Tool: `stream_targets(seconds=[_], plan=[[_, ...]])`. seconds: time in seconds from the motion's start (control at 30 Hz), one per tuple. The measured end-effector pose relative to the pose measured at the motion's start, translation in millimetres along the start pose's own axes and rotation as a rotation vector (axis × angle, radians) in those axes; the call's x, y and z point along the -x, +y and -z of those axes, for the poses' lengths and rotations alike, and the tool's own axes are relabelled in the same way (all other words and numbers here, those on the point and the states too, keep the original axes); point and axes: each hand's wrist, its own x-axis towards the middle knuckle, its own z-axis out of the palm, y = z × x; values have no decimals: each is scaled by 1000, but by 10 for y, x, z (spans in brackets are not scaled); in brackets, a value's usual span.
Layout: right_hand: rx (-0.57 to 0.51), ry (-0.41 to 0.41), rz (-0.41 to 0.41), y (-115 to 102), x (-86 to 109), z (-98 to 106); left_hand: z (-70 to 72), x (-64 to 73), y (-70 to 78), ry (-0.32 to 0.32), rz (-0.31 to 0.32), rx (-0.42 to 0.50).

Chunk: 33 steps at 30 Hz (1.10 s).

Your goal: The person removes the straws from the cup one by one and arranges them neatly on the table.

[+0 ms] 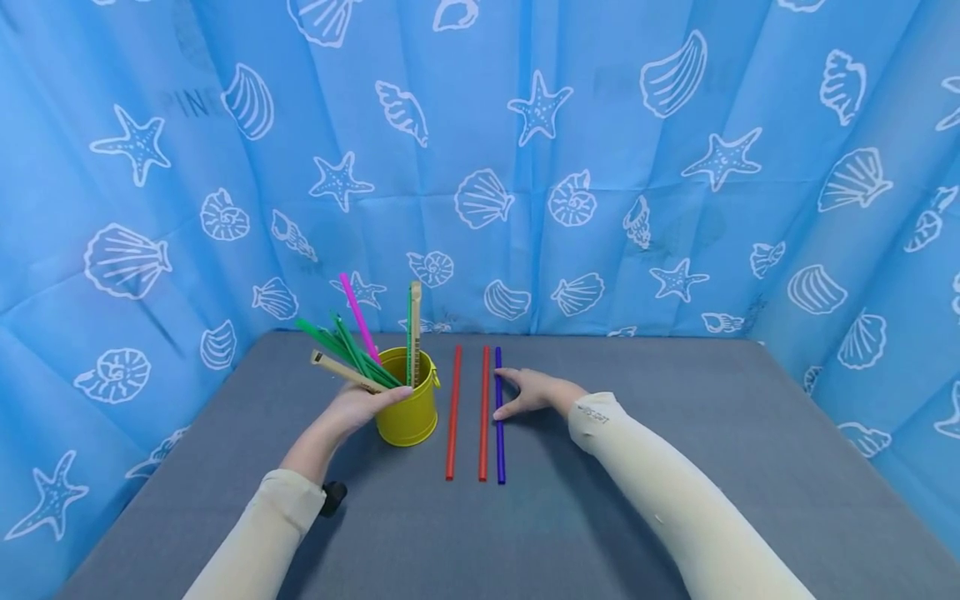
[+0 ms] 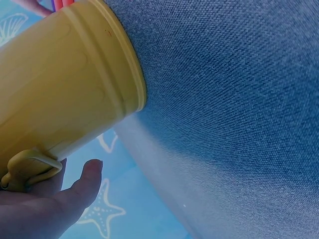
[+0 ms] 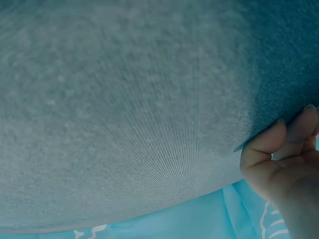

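Your right hand point(image 1: 534, 392), thumb and finger spread, touches the blue stick point(image 1: 500, 442) beside two red sticks point(image 1: 484, 417); uneven pushing could skew it (whether your left hand point(image 1: 354, 410) grips the yellow bucket point(image 1: 411, 423), I can't tell).

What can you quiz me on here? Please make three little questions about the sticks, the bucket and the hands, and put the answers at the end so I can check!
1. How many red sticks lie on the table?
2. True or false: in the head view, the bucket is to the left of the red sticks.
3. Which stick does the right hand touch?

Key:
1. Two.
2. True.
3. The blue stick.
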Motion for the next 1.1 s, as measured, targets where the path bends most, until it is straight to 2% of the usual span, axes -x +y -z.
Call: stream_targets(seconds=[0.27, 0.77, 0.93, 1.1], plan=[[-49, -13, -21, 15, -4, 5, -7, 7, -7, 2, 0, 3], [-96, -9, -2, 38, 27, -9, -15, 5, -30, -5, 2, 4], [-93, 5, -20, -12, 21, -4, -13, -1, -23, -13, -12, 7], [-30, 10, -43, -120, -10, -25, -9, -10, -20, -11, -28, 10]])
